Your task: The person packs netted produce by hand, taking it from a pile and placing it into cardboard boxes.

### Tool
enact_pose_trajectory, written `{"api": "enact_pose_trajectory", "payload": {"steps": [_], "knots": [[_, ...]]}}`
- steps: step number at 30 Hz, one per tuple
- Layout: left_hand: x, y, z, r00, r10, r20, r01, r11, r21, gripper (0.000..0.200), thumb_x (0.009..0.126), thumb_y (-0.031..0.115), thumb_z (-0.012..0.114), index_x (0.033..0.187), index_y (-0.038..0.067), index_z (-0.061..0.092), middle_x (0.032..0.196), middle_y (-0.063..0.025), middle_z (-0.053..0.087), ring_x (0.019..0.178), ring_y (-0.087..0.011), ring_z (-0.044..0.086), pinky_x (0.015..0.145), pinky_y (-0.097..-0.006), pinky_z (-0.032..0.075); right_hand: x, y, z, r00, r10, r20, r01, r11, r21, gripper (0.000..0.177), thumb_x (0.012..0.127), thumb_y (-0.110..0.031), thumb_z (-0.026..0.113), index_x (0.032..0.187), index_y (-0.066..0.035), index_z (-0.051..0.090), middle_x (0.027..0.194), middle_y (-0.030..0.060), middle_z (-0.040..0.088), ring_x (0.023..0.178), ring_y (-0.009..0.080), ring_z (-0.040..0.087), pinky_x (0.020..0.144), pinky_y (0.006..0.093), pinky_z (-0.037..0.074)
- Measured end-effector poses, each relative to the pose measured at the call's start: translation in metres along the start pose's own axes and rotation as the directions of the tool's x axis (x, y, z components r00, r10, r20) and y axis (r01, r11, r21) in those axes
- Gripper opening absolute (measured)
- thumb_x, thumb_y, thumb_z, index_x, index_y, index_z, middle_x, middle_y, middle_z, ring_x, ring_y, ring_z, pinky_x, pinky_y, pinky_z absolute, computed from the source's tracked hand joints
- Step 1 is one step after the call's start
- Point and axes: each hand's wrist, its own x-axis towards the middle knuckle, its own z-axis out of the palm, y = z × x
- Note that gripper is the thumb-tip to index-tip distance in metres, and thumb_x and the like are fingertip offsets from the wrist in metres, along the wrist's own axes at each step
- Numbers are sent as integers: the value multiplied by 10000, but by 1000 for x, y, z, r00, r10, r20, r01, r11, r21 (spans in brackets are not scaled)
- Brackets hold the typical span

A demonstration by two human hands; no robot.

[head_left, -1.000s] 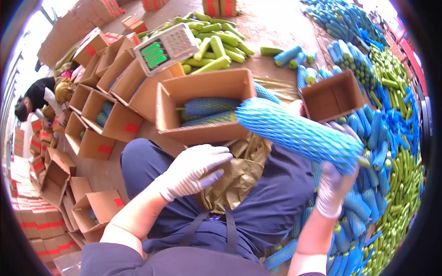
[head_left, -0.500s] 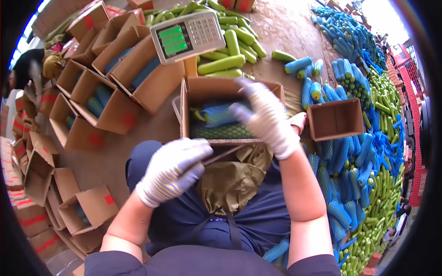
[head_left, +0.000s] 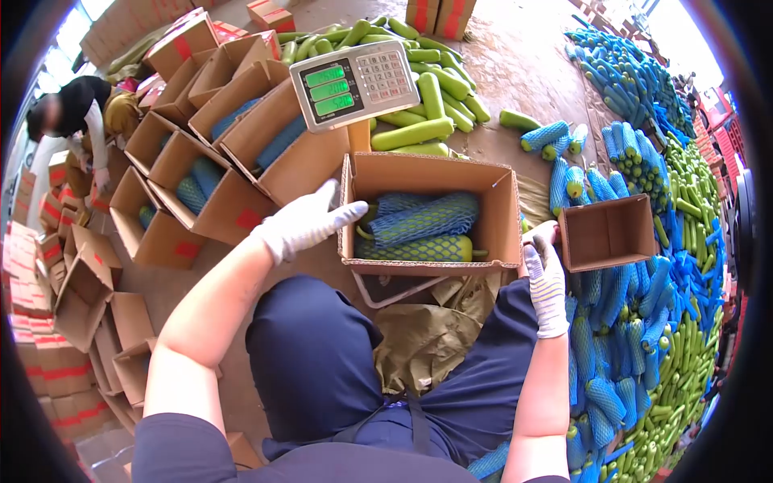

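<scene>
An open cardboard box [head_left: 431,171] stands in front of me, with green gourds in blue netting [head_left: 425,219] lying inside it. My left hand [head_left: 304,221], in a striped white glove, is at the box's left side, its fingers spread at the wall and nothing seen in them. At the lower right corner of the box is my right hand [head_left: 546,282], also gloved, its fingers pressed against the box's right side. Behind the box stands a scale display [head_left: 354,84] with green lit digits.
Open boxes [head_left: 197,185] holding netted gourds stand at the left. A small box [head_left: 607,233] is at the right, beside piles of netted gourds [head_left: 600,338]. Bare green gourds [head_left: 413,134] lie behind the scale display. Another person [head_left: 76,105] bends over at the far left.
My left hand has moved up and left to the box's left side. My right hand has come down from over the box to its right side. The view has shifted.
</scene>
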Motion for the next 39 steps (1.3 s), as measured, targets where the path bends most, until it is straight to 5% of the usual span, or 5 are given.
{"api": "enact_pose_trajectory", "payload": {"steps": [8,10,15,25,39], "knots": [[20,-15,16,985,-141,94,146,988,-50,416,865,335,565,894,-68,663,799,-183,676,698,-254,643,650,-390,517,24,-50,14,957,72,281,84,858,-507,595,911,-526,567,1157,10,646,1030,197,690,999,315,644,923,451,434],[9,-30,20,999,-34,31,35,999,-20,397,853,310,569,853,-77,659,747,-183,659,692,-244,641,639,-384,512,47,-19,20,919,35,392,349,387,-853,340,848,-359,655,876,-21,630,888,224,636,859,412,584,934,520,363],[-76,-108,26,973,136,-184,-131,991,42,355,914,324,542,887,5,694,780,-218,652,746,-351,643,694,-437,514,39,-110,61,881,-151,449,432,647,-629,245,815,-259,631,851,-22,686,850,210,675,829,398,644,742,484,499],[-259,-243,21,704,-576,-416,303,773,-558,301,867,258,629,913,-36,676,789,-164,684,728,-246,651,683,-367,510,-9,-186,255,462,-350,815,804,554,-218,189,821,-244,614,799,-66,675,790,179,681,782,367,664,736,454,532],[-343,-206,-171,819,-139,-557,307,926,220,168,797,161,675,776,-6,670,691,-86,641,624,-158,596,600,-311,494,49,-338,258,280,-591,756,756,622,206,184,810,-164,579,794,-12,681,744,213,636,738,397,628,712,449,510]]}}
